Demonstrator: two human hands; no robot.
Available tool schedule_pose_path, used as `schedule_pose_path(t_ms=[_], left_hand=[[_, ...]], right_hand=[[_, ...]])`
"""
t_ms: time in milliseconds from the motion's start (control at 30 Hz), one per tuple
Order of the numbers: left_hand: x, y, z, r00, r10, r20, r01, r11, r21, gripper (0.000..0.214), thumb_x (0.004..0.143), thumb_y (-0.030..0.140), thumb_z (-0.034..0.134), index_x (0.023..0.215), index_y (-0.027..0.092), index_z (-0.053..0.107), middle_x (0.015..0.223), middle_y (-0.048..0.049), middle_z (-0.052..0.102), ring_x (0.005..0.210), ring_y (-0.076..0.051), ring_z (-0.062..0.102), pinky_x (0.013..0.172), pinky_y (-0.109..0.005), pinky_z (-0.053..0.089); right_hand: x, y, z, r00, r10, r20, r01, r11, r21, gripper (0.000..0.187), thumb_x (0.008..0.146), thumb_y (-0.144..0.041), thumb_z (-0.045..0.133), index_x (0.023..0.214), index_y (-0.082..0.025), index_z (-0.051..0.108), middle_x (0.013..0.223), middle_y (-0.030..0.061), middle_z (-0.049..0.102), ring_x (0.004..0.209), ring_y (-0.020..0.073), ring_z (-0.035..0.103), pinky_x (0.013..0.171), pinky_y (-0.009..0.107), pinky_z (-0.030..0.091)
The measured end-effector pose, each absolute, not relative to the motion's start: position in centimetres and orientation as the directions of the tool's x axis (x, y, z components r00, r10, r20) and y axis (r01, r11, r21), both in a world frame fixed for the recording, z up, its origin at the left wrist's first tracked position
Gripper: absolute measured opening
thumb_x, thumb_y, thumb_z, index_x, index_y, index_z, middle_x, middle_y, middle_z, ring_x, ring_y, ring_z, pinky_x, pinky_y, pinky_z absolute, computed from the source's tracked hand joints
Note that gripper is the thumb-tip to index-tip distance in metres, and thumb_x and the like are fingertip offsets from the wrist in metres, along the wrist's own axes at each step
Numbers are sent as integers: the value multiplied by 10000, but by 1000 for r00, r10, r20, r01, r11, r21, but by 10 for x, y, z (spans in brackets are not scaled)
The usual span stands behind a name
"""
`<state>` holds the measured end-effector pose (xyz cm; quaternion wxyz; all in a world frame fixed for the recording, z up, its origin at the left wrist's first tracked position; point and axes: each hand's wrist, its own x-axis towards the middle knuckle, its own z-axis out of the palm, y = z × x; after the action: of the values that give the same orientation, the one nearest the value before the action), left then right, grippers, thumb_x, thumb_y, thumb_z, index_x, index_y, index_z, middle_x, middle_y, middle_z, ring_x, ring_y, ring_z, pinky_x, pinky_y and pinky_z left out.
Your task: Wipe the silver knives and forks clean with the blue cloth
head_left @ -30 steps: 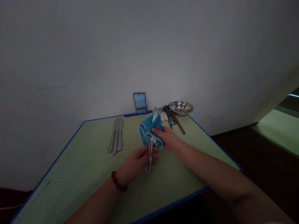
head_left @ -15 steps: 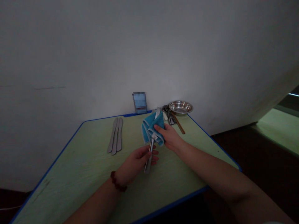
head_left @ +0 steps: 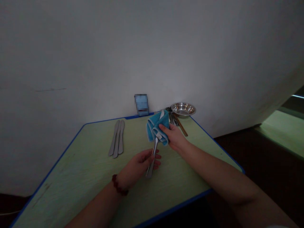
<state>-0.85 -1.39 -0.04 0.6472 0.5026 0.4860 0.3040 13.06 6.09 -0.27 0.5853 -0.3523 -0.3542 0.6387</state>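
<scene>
My left hand (head_left: 139, 164) is closed around the handle of a metal table knife (head_left: 152, 158), with a dark bead bracelet (head_left: 118, 186) on its wrist. The knife slants up and away from me. My right hand (head_left: 174, 139) pinches a folded blue cloth (head_left: 155, 126) around the knife's blade, so most of the blade is hidden; its tip shows just above the cloth. Both hands hover over the middle of a pale green table (head_left: 83, 164) with a blue edge.
Three metal knives (head_left: 117, 142) lie side by side at the table's back left. A steel bowl (head_left: 183, 109) stands at the back right corner, with a pile of cutlery and chopsticks (head_left: 177, 122) beside it. A small blurred object (head_left: 141, 104) leans against the white wall.
My right hand has slid the blue cloth up along the blade, away from me and slightly right. The left hand has kept its hold on the handle almost in place.
</scene>
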Motion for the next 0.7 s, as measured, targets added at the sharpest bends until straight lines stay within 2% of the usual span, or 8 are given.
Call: schedule_pose_path(t_ms=[533, 700], left_hand=[[-11, -13, -5, 400, 863, -308, 157, 266, 951, 284, 719, 309, 501, 933, 124, 533, 831, -61, 582, 637, -113, 531, 601, -264, 425], [-10, -14, -3, 389, 857, -337, 143, 305, 942, 284, 708, 288, 511, 940, 125, 533, 854, -61, 579, 618, -102, 528, 604, -261, 428]], right_hand=[[142, 70, 3, -34, 999, -21, -544, -36, -838, 246, 506, -295, 697, 681, -161, 588, 585, -31, 635, 476, 75, 559, 486, 195, 470], [146, 76, 3, -20, 999, -37, -544, -42, -838, 225, 502, -278, 696, 657, -155, 588, 566, -29, 632, 459, 71, 551, 471, 184, 464]])
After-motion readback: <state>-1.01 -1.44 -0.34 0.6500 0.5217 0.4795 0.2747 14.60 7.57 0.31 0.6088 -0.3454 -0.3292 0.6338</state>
